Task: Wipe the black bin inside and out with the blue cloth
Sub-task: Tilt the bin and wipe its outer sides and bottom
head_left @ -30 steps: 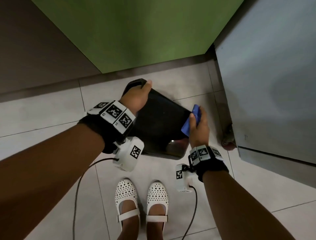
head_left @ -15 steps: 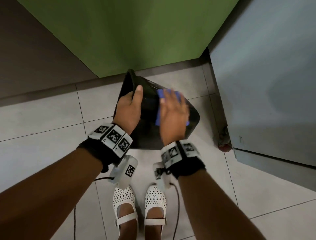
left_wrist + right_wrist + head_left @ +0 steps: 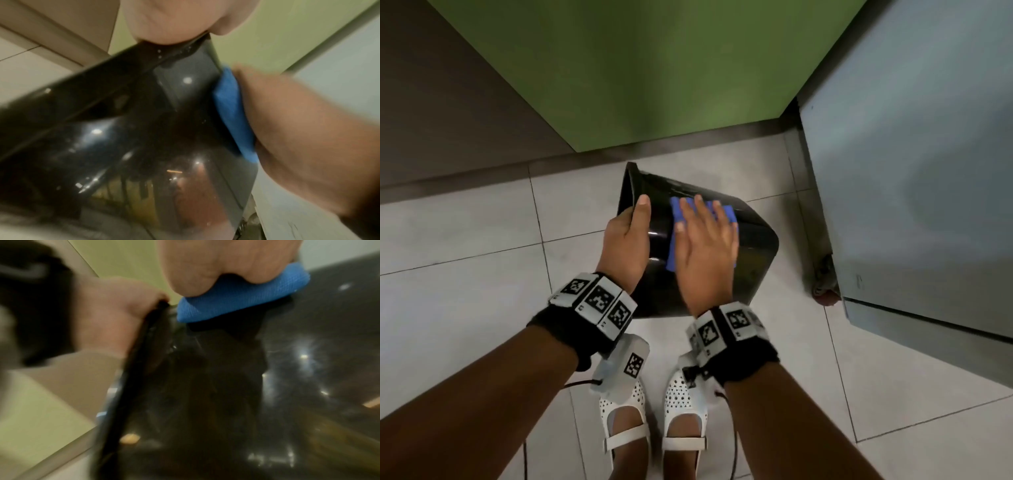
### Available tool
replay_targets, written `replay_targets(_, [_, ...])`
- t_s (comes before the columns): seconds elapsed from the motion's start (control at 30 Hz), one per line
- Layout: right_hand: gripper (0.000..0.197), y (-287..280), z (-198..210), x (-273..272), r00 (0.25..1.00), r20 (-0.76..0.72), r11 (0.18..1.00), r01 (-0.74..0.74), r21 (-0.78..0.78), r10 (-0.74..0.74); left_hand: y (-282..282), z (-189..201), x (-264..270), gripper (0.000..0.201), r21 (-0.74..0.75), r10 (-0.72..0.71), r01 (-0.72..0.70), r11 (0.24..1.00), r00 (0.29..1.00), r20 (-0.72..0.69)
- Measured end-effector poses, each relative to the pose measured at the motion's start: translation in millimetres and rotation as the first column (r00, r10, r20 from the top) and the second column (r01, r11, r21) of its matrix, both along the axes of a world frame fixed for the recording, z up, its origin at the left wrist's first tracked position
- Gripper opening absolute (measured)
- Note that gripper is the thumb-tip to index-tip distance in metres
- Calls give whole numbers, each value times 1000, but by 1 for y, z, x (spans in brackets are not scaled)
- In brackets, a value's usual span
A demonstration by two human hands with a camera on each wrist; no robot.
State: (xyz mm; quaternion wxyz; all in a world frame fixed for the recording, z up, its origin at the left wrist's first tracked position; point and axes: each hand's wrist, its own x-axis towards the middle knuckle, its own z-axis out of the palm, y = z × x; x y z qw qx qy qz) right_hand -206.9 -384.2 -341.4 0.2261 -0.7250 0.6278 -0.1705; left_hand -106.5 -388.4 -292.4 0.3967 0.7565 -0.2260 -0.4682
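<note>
The glossy black bin [image 3: 755,255] is tipped on its side above the tiled floor, rim to the far left and base to the right. My left hand [image 3: 628,228] grips the rim, thumb lying on the outer wall and fingers hidden inside. My right hand [image 3: 703,236] lies flat with spread fingers, pressing the folded blue cloth [image 3: 672,255] onto the bin's upper outer wall. The left wrist view shows the cloth [image 3: 232,110] squeezed between the right palm and the bin [image 3: 123,138]. In the right wrist view the cloth [image 3: 236,300] sits just beside the rim.
A green panel [image 3: 654,68] stands behind the bin. A grey cabinet [image 3: 911,171] with a castor [image 3: 825,289] is close on the right. My white shoes [image 3: 654,411] are just below the bin, with cables hanging from both wrists.
The bin has been turned so its rim points far left. My right hand with the cloth has gone from the bin's right edge onto its upper wall; since half a second ago, little differs.
</note>
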Motion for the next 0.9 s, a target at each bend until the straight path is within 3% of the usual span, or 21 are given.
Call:
replay_targets(0.1, [57,-32,-21,-38,965,12,964,263,29,-263,6,2,-4,42,-1,25,-25,1000,998,-64])
replay_targets(0.17, [59,-48,-25,-56,859,14,849,504,158,-512,7,1,-9,43,-28,17,-18,999,999,-49])
replay_targets(0.23, [47,-48,-24,-54,761,4,747,635,197,-648,5,1,-12,43,-16,-15,14,1000,1000,-15])
replay_targets(0.3, [43,-24,-16,-29,842,54,843,537,12,-537,-1,0,-12,41,-19,-21,21,1000,1000,13])
replay_targets(0.37, [48,17,-15,3,969,-4,963,243,-120,-245,-7,-2,-9,41,-20,3,-2,1000,1000,25])
replay_targets(0.43, [52,44,-16,16,993,-88,994,75,-75,-82,-7,-5,-8,40,-7,-11,12,1000,1000,16])
replay_targets(0.53, [54,36,-21,6,988,-153,998,17,-64,-27,-7,-6,-7,36,0,-51,51,999,999,16])
replay_targets(0.6, [54,24,-23,-11,992,-104,996,60,-61,-66,-13,-9,-10,34,-37,-71,71,997,997,15])
replay_targets(0.63, [54,16,-24,-22,986,-36,987,160,-22,-160,-15,-9,-12,33,-64,-93,93,994,996,9])
replay_targets(0.7, [52,-5,-24,-48,904,83,905,409,117,-419,-17,-9,-16,31,-98,-142,142,985,990,-1])
replay_targets(0.77, [47,-23,-24,-73,806,92,797,550,249,-585,-14,-7,-17,30,-91,-190,185,979,981,-51])
replay_targets(0.9, [44,-21,-14,-76,905,51,896,408,173,-422,-20,2,3,26,5,-255,263,965,940,-228])
